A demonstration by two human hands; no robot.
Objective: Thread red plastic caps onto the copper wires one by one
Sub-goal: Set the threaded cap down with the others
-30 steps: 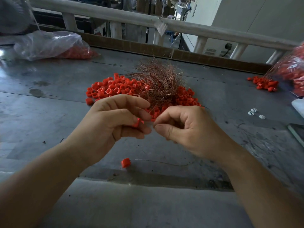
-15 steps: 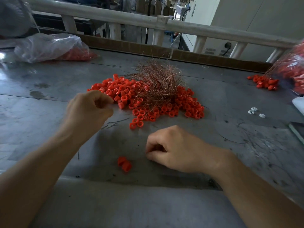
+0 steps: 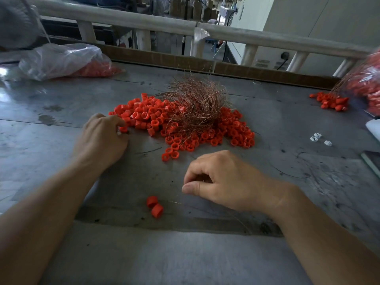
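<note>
Your left hand [image 3: 102, 138] has moved away from your right hand and gone out to the near left edge of the heap of red caps [image 3: 236, 130]. Its fingers are curled down on one red cap [image 3: 123, 129], but I cannot tell if they grip it yet. Your right hand [image 3: 224, 182] has dropped to the table [image 3: 61, 112], with its thumb pressed to the first finger. It may be pinching a wire, but that is too thin to see. A second ago one cap lay in front of you. Now two red caps [image 3: 154, 206] lie there touching, with a thin wire [image 3: 176, 202] running off right, so I think one more is done. The bunch of copper wires [image 3: 195, 103] sits on the heap, past both hands.
</note>
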